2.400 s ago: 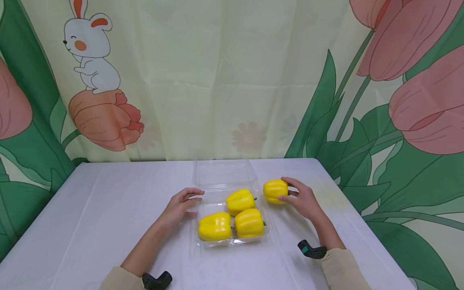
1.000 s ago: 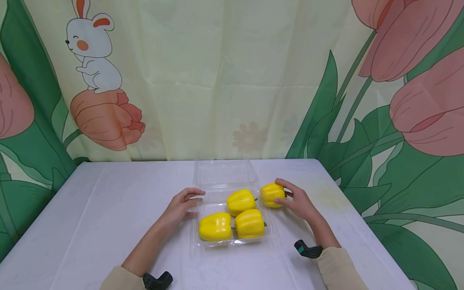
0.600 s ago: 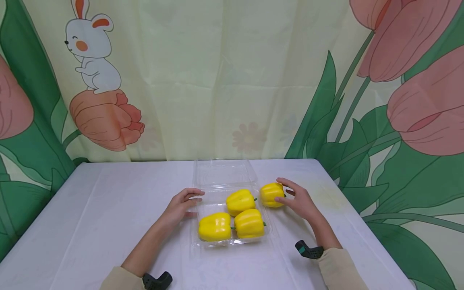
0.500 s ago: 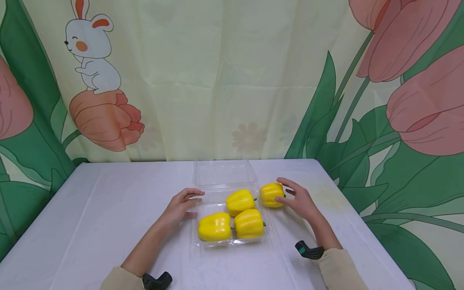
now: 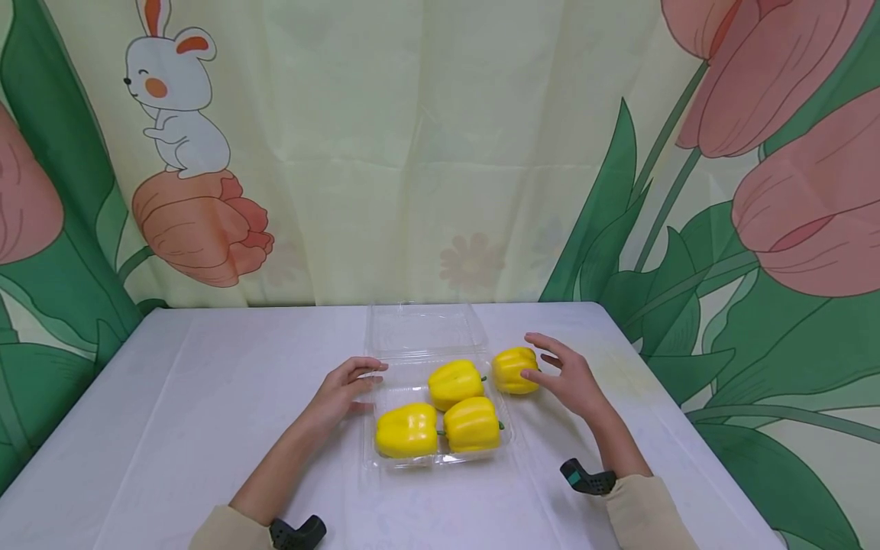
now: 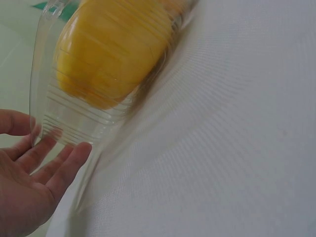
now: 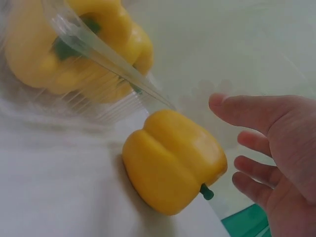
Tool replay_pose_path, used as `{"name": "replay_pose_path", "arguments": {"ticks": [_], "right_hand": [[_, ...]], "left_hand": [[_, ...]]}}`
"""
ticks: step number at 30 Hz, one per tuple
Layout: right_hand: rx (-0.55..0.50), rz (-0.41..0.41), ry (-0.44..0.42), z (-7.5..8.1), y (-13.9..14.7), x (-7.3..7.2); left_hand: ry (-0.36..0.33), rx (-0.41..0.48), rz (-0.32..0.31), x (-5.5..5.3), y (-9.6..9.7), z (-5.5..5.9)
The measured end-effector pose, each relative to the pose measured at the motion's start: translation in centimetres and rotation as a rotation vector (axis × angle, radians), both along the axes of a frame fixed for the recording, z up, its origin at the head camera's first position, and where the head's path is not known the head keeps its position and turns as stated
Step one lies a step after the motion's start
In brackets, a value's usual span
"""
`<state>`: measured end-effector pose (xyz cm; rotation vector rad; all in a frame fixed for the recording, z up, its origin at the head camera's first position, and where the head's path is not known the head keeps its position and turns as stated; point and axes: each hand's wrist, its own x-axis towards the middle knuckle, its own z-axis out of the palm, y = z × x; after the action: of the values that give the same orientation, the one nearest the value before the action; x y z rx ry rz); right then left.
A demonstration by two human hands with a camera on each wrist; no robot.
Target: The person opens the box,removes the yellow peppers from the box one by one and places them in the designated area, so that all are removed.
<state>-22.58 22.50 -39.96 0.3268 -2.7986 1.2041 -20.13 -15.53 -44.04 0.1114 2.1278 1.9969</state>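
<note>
A clear plastic clamshell box lies with its lid spread back, holding a yellow bell pepper at front left, another bell pepper at front right and a third bell pepper behind them. My left hand rests its fingertips against the box's left side; in the left wrist view those fingers lie along the ribbed wall. Outside the box, by its right rim, a loose bell pepper sits on the table, its green stem toward my right hand. That hand is spread beside it, with a gap showing between them.
The transparent lid lies flat on the table behind the box. A white cloth covers the table, and a printed curtain with a rabbit and tulips hangs right behind its far edge.
The loose bell pepper has shifted left, up to the box's right rim. My right hand held it earlier; its fingers have since spread off it. My left hand has stayed in place.
</note>
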Motion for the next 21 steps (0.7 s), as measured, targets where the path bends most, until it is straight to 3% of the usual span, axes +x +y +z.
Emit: {"name": "replay_pose_path", "arguments": {"ticks": [21], "right_hand": [[-0.051,0.058,0.033,0.6,-1.9,0.7]], "left_hand": [[0.000,-0.013,0.005,-0.2,0.0,-0.2]]}}
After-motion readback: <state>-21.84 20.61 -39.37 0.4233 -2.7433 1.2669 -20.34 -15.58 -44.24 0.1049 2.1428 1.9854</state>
